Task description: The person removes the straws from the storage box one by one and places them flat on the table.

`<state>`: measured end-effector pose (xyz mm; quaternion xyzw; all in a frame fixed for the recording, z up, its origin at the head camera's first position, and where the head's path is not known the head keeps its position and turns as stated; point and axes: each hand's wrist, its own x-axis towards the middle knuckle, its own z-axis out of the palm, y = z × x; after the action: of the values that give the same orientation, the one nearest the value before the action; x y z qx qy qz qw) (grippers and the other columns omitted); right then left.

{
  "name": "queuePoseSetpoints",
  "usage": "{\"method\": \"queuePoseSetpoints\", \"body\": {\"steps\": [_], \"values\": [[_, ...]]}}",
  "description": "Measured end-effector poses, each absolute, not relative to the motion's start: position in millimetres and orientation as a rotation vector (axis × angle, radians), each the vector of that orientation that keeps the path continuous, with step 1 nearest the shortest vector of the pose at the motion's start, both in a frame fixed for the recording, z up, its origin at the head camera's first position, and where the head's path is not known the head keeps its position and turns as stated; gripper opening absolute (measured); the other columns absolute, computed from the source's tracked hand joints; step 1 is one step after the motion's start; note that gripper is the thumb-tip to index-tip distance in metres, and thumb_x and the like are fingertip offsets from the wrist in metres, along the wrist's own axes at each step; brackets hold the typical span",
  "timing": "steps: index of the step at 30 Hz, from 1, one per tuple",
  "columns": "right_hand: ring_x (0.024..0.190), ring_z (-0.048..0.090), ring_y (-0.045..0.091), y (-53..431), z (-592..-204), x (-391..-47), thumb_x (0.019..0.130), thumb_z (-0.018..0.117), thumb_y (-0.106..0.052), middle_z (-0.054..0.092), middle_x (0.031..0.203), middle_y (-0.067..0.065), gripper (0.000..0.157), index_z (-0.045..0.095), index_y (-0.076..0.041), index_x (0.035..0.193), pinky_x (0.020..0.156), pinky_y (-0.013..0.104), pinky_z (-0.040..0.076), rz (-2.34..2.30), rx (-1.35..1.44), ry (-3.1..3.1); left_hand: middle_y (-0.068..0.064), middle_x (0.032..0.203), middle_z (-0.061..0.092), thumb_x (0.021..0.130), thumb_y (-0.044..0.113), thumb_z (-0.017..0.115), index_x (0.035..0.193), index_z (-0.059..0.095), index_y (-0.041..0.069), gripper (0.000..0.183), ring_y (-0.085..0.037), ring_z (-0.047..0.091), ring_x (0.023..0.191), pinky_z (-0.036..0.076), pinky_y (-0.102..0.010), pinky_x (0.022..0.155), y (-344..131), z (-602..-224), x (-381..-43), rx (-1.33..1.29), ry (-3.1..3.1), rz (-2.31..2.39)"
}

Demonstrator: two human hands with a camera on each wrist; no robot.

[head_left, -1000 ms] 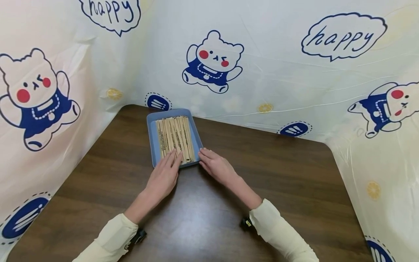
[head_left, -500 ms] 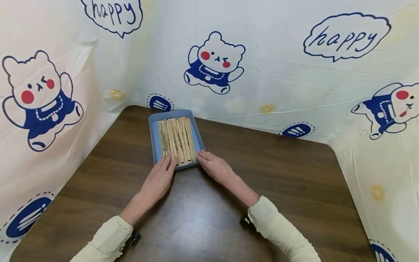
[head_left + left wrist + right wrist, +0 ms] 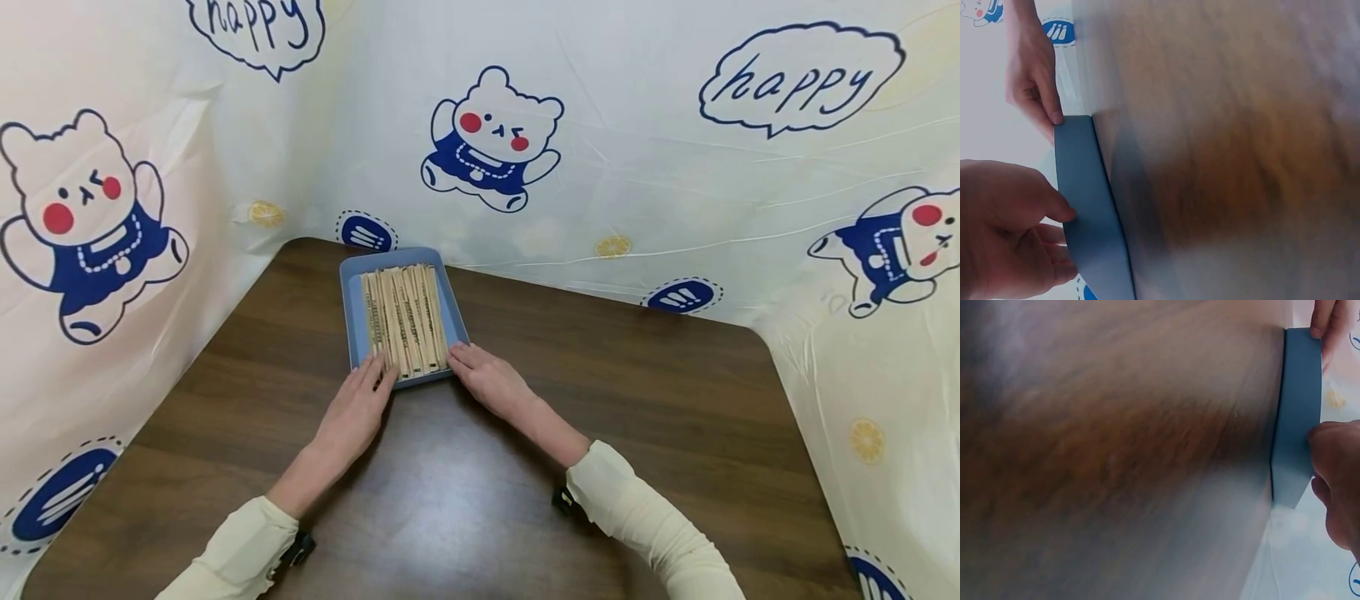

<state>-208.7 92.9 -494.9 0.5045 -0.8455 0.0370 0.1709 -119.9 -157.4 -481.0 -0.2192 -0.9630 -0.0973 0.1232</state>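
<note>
A shallow blue tray (image 3: 455, 308) stands near the far left of the table in the head view. It holds a row of several slim, beige, paper-wrapped sticks (image 3: 405, 312) with dark print, laid side by side. My left hand (image 3: 352, 412) is at the tray's near left corner, fingertips over the rim beside the sticks. In the left wrist view its thumb (image 3: 1060, 207) presses the outer wall while the other fingers go behind the rim. My right hand (image 3: 495, 383) pinches the near right corner, with fingertips close to the stick ends. Its inner fingertips are partly hidden in the right wrist view.
The tray stands on a dark wooden table (image 3: 660, 433), close to its back edge. A white cloth (image 3: 615, 167) printed with bears hangs around the back and sides. Dark straps with small devices (image 3: 300, 547) show under both cream sleeves (image 3: 630, 508).
My left hand has slid left along the tray's near rim, from over the sticks toward the corner. The right hand stays at its corner, and the tray has hardly moved.
</note>
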Motion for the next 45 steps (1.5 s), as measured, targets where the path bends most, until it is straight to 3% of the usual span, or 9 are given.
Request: {"method": "queuePoseSetpoints", "body": {"steps": [13, 45], "values": [[0.125, 0.057, 0.029, 92, -495, -206, 0.096, 0.061, 0.002, 0.062, 0.131, 0.019, 0.031, 0.064, 0.004, 0.128, 0.107, 0.037, 0.044, 0.118, 1.431, -2.377, -0.037, 0.141, 0.044, 0.085, -0.021, 0.062, 0.129, 0.059, -0.011, 0.045, -0.047, 0.046, 0.130, 0.044, -0.053, 0.104, -163, -479, -120, -0.690, -2.766, -0.235], [0.120, 0.060, 0.029, 121, -495, -171, 0.092, 0.065, 0.006, 0.064, 0.127, 0.020, 0.033, 0.065, 0.007, 0.125, 0.104, 0.039, 0.047, 0.150, 1.266, -2.444, -0.030, 0.138, 0.052, 0.086, -0.013, 0.069, 0.135, 0.056, -0.008, 0.051, -0.038, 0.052, 0.128, 0.045, -0.047, 0.105, -150, -487, -126, -0.962, -2.668, -0.067]]}}
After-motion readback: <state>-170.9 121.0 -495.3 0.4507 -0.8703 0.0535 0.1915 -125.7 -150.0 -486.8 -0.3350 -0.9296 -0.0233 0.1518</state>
